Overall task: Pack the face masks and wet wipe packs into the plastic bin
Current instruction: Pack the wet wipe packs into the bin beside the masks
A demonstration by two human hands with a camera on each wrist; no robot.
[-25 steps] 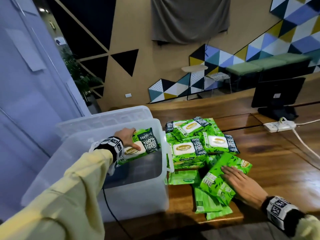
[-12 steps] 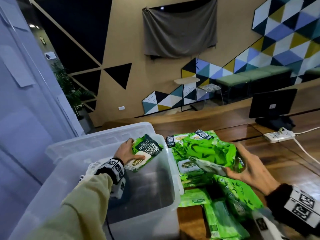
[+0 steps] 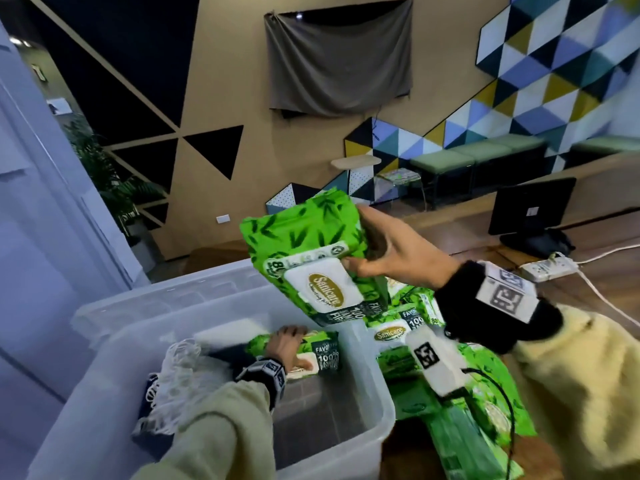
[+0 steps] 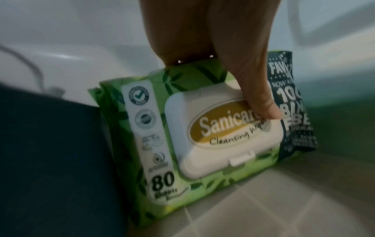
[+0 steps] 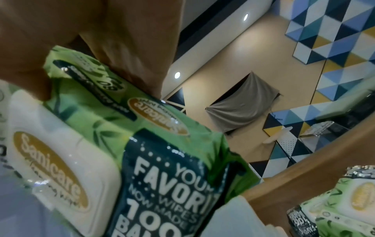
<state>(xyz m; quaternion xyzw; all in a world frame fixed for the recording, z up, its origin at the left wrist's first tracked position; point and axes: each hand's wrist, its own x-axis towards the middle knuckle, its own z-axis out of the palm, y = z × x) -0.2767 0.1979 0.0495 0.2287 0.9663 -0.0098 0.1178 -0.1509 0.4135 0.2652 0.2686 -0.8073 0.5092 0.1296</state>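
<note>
A clear plastic bin (image 3: 377, 403) stands on the table's left part. Deep inside it my left hand (image 3: 287, 348) grips a green wet wipe pack (image 3: 322, 351), standing on edge near the bin floor; the left wrist view shows the same pack (image 4: 202, 136) with my thumb on its white lid. My right hand (image 3: 388, 254) holds a second wet wipe pack (image 3: 311, 258) in the air above the bin's right rim, seen close in the right wrist view (image 5: 121, 144). White face mask loops (image 3: 180, 372) and a dark item lie at the bin's left.
Several more green wipe packs (image 3: 408, 327) lie piled on the wooden table (image 3: 606, 299) right of the bin. The bin's lid (image 3: 166, 299) leans behind it. A black monitor (image 3: 530, 206) and a white power strip (image 3: 547, 268) with cable sit at the far right.
My left hand has lowered its pack from the bin's rim down inside. My right hand picked a pack off the pile and lifted it up and left over the bin.
</note>
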